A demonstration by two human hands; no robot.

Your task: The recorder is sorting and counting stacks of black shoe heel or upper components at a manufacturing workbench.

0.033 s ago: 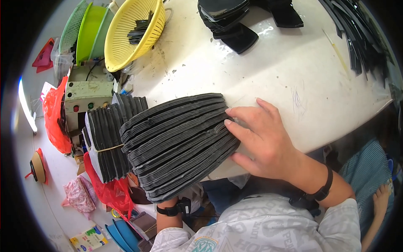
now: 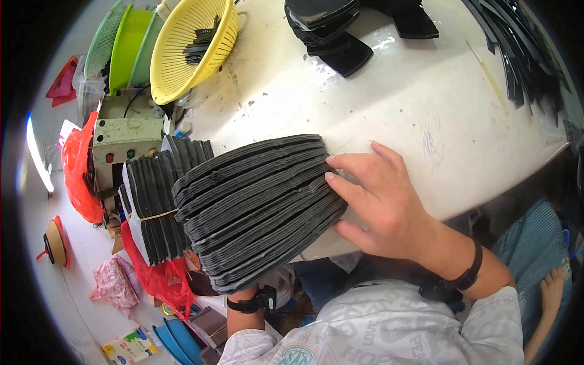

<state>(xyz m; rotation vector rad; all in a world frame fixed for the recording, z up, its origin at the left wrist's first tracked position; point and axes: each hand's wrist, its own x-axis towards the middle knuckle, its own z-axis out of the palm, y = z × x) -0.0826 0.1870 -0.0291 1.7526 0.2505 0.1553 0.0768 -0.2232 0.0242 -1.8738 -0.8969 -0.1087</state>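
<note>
A thick stack of dark grey, ribbed sheet-like pieces is tilted above the near left part of the table, its layered edges facing up. Its right end is gripped by my right hand: two fingertips press on the layers, the thumb sits lower at the edge, and the little finger stands away. Beneath the stack's near left corner, my left wrist with a black watch comes up; the left hand itself is hidden under the stack. Just left are similar banded bundles, a tan rubber band around one.
Black flat pieces lie at the far middle of the white table, black strips at the far right. A yellow basket holds dark scraps. A control box and red bags stand left. Another person's hand shows lower right.
</note>
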